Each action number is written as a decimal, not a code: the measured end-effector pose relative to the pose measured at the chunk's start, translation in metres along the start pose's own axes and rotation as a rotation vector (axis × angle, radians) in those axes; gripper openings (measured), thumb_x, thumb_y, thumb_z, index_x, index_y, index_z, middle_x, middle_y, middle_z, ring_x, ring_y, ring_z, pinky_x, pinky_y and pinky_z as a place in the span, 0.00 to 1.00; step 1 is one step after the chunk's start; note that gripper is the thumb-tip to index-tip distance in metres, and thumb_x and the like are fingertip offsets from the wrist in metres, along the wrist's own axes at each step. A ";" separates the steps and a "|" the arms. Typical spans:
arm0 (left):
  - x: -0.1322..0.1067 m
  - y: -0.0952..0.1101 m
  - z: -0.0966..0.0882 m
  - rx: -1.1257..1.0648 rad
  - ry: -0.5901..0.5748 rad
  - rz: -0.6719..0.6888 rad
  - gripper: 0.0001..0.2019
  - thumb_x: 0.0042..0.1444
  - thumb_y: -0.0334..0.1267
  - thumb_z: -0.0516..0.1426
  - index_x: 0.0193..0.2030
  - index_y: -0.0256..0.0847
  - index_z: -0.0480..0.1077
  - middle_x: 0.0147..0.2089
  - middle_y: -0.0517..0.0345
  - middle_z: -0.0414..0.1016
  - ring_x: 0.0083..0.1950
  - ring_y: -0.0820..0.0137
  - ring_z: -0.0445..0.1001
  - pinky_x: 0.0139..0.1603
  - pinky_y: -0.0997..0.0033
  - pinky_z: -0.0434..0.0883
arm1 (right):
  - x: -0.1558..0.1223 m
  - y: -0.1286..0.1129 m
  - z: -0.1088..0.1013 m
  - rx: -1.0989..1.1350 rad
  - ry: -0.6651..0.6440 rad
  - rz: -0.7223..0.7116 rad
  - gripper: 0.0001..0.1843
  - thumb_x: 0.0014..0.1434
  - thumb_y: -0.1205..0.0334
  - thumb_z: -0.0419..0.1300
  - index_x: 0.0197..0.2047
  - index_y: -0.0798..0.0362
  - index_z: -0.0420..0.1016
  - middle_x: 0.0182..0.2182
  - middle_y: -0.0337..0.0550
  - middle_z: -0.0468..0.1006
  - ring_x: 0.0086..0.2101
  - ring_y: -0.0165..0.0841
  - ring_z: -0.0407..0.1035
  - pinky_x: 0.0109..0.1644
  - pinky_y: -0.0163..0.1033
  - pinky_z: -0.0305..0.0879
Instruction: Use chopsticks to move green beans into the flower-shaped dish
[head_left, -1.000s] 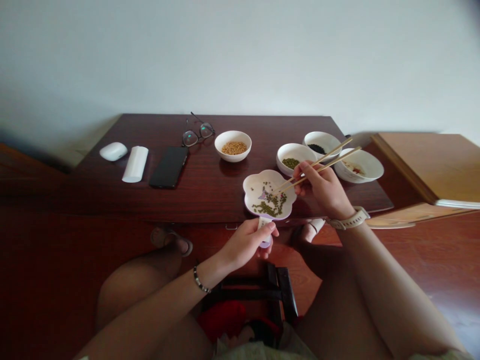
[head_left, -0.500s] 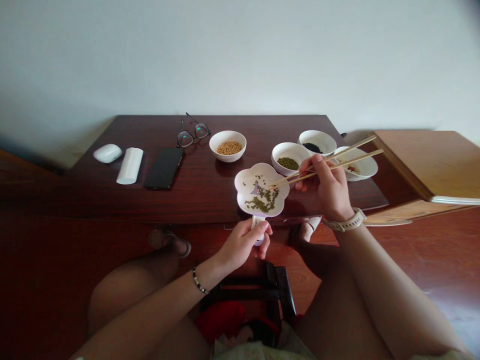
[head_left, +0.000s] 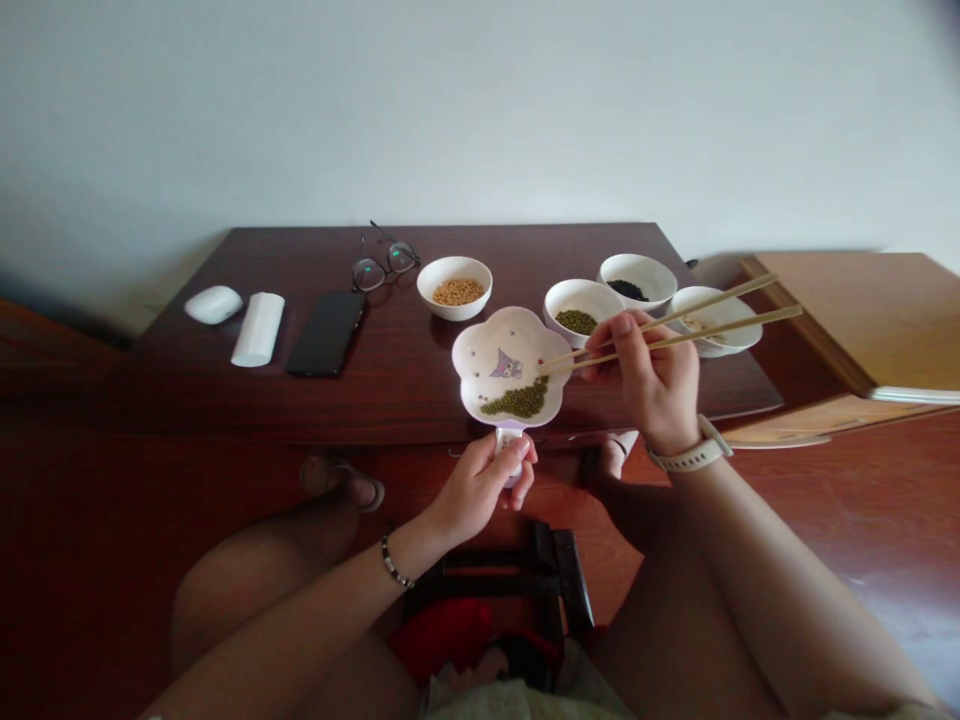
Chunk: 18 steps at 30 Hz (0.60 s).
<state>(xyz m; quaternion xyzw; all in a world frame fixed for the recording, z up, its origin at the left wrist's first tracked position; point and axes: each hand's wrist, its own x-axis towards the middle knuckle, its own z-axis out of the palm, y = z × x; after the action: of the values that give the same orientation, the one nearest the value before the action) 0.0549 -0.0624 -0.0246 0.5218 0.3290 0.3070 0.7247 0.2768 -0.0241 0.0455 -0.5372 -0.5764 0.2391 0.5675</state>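
White flower-shaped dish (head_left: 491, 335) with a purple cartoon print, its short white handle (head_left: 508, 440) closed inside the left hand (head_left: 480, 490) and reaching past the near edge of the dark wood table (head_left: 187, 400). Mound of green mung beans (head_left: 517, 401) on the dish's lower part. Right hand (head_left: 649, 365) closed on two thin bamboo chopsticks (head_left: 667, 335), tips just inside the dish's right rim, any bean between them impossible to tell. Just beyond that rim, white bowl of mung beans (head_left: 581, 305), little open room between. White bowl of black seeds (head_left: 626, 278) and shallow white bowl (head_left: 712, 318) farther right, the latter under the chopsticks' upper ends. White bowl of yellow soybeans (head_left: 454, 287) just past the dish's far rim.
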 end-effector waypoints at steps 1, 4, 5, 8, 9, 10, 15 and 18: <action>0.000 0.001 0.000 -0.003 0.006 0.000 0.20 0.73 0.58 0.52 0.43 0.40 0.65 0.24 0.66 0.67 0.24 0.75 0.65 0.26 0.75 0.59 | 0.000 0.000 -0.001 0.001 -0.006 0.011 0.26 0.74 0.40 0.55 0.35 0.49 0.80 0.26 0.41 0.78 0.24 0.30 0.72 0.29 0.38 0.69; -0.001 0.003 0.002 -0.003 0.014 0.008 0.20 0.73 0.57 0.52 0.43 0.40 0.65 0.23 0.66 0.67 0.23 0.75 0.64 0.26 0.75 0.59 | -0.001 0.000 -0.002 0.045 -0.046 0.071 0.26 0.73 0.40 0.56 0.35 0.50 0.79 0.24 0.40 0.78 0.22 0.30 0.72 0.27 0.37 0.69; -0.001 0.004 0.002 -0.002 0.013 0.011 0.20 0.73 0.57 0.52 0.42 0.40 0.66 0.23 0.66 0.67 0.23 0.75 0.64 0.26 0.75 0.59 | -0.001 0.001 -0.002 0.061 -0.065 0.096 0.26 0.73 0.40 0.56 0.35 0.50 0.79 0.23 0.40 0.78 0.22 0.30 0.72 0.26 0.36 0.69; 0.000 0.003 0.002 -0.003 0.008 0.011 0.19 0.74 0.56 0.52 0.42 0.40 0.66 0.23 0.66 0.67 0.23 0.75 0.64 0.26 0.75 0.59 | 0.000 0.006 0.000 0.124 -0.121 0.178 0.26 0.72 0.39 0.57 0.36 0.51 0.80 0.22 0.40 0.77 0.21 0.29 0.72 0.25 0.35 0.68; 0.000 0.003 0.002 -0.006 0.010 0.007 0.19 0.74 0.56 0.52 0.42 0.40 0.66 0.23 0.66 0.67 0.23 0.75 0.64 0.26 0.75 0.59 | 0.000 0.008 0.000 0.151 -0.139 0.210 0.25 0.72 0.38 0.58 0.36 0.51 0.80 0.23 0.40 0.77 0.21 0.29 0.72 0.24 0.34 0.68; 0.000 0.003 0.002 -0.008 0.014 0.003 0.19 0.74 0.56 0.52 0.42 0.40 0.66 0.23 0.66 0.67 0.23 0.75 0.64 0.26 0.75 0.59 | 0.001 0.010 0.002 0.182 -0.155 0.242 0.25 0.71 0.38 0.59 0.36 0.51 0.79 0.23 0.40 0.77 0.21 0.29 0.73 0.24 0.34 0.68; 0.001 0.004 0.003 -0.014 0.045 -0.015 0.19 0.73 0.56 0.53 0.42 0.40 0.65 0.22 0.66 0.66 0.23 0.75 0.64 0.25 0.75 0.58 | 0.000 0.021 0.009 0.288 -0.227 0.356 0.24 0.69 0.37 0.61 0.37 0.50 0.79 0.25 0.40 0.79 0.22 0.30 0.74 0.25 0.33 0.70; 0.001 0.006 0.003 -0.010 0.060 -0.016 0.20 0.72 0.57 0.53 0.42 0.40 0.66 0.22 0.67 0.66 0.22 0.75 0.63 0.25 0.75 0.58 | -0.002 0.025 0.013 0.307 -0.223 0.376 0.23 0.68 0.38 0.62 0.36 0.50 0.78 0.25 0.40 0.78 0.23 0.31 0.74 0.26 0.34 0.71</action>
<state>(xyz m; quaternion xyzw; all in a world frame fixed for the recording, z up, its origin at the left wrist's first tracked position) 0.0577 -0.0616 -0.0181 0.5061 0.3531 0.3185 0.7195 0.2731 -0.0134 0.0198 -0.5128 -0.4826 0.4826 0.5208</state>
